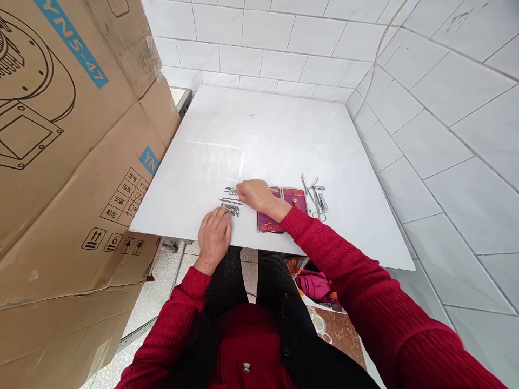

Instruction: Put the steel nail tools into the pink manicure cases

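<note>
My right hand (256, 195) reaches across the case with its fingers curled closed beside several slim metal manicure tools. Whatever its fingertips pinch, if anything, is hidden. My left hand (214, 232) rests on the front edge of the white table, fingers lying loosely flat, close to small patterned metal pieces (231, 209). Between the hands lie thin metal sticks (231, 201). Partly under my right wrist is an open red and purple manicure case (270, 223); its other half (294, 199) shows right of the wrist. Further right are nippers (311, 189), small scissors (318, 216) and nail clippers (323, 202).
The white table (284, 129) meets tiled walls behind and at the right. A tall cardboard box (81, 205) stands against its left side. A cable (377, 54) hangs down the corner. Below the table edge sits a pink bag (314, 284).
</note>
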Demonstrator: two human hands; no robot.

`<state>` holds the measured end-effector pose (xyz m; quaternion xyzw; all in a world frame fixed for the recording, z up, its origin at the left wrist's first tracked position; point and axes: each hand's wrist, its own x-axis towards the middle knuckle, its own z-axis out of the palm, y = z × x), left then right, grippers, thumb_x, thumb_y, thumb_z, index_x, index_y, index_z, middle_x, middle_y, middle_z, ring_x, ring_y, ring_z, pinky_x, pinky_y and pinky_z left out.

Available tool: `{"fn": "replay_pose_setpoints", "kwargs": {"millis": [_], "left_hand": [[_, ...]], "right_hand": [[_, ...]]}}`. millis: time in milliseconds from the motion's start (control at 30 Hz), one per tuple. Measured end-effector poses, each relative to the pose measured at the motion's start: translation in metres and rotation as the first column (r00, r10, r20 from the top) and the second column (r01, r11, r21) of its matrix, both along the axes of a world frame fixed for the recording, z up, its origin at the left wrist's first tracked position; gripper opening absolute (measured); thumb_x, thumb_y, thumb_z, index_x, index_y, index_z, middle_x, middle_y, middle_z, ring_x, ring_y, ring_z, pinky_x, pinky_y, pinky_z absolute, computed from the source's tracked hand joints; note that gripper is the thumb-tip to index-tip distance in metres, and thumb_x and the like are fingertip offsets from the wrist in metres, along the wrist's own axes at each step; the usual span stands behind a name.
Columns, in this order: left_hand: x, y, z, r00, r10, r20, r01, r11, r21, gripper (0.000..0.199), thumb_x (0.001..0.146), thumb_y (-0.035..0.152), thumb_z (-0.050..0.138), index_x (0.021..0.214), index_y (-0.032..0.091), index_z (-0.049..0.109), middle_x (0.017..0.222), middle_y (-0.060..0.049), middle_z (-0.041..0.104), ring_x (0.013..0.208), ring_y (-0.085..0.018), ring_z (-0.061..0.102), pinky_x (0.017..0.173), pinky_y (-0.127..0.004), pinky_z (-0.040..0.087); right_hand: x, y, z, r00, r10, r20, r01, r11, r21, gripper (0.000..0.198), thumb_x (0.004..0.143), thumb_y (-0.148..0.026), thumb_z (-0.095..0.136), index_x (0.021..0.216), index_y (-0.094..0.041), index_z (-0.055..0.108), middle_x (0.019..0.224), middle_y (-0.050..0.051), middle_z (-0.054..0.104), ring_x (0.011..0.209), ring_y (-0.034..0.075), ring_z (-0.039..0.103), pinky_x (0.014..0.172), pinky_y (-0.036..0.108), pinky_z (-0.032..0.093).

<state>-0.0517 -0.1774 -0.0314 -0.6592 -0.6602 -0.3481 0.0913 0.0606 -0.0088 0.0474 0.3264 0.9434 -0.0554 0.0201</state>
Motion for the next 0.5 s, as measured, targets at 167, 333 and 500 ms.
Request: {"fn": "replay_pose_setpoints", "kwargs": {"millis": [167,333,500], "left_hand": [[0.001,0.0,0.002,1.0,-0.004,0.029,0.004,1.0,-0.011,0.032,0.101,0.016,0.043,0.122,0.021,0.067,0.129,-0.011,0.07,0.13,-0.026,0.06,0.111,-0.047,0.045],[0.001,-0.001,0.001,1.0,0.009,0.005,-0.009,1.0,0.012,0.031,0.1,0.015,0.044,0.121,0.019,0.067,0.136,-0.012,0.067,0.134,-0.027,0.057,0.111,-0.047,0.044],[0.001,-0.001,0.001,1.0,-0.002,0.005,0.002,1.0,0.009,0.035,0.1,0.014,0.043,0.127,0.019,0.065,0.138,-0.013,0.066,0.136,-0.028,0.056,0.111,-0.048,0.044]], "right_hand": [[0.007,-0.008,0.001,0.996,0.002,-0.091,-0.004,1.0,-0.028,0.023,0.095,-0.014,0.05,0.093,-0.019,0.072,0.096,0.006,0.072,0.081,0.018,0.061,0.063,0.03,0.027],[0.022,-0.007,0.004,0.979,-0.089,-0.181,0.077,0.994,-0.071,0.022,0.096,-0.018,0.05,0.092,-0.019,0.072,0.096,0.005,0.072,0.081,0.018,0.059,0.064,0.03,0.028],[0.053,-0.003,-0.008,0.926,-0.228,-0.301,0.192,0.97,-0.146,0.021,0.094,-0.018,0.05,0.087,-0.018,0.07,0.085,0.003,0.069,0.074,0.016,0.057,0.064,0.028,0.031]]}}
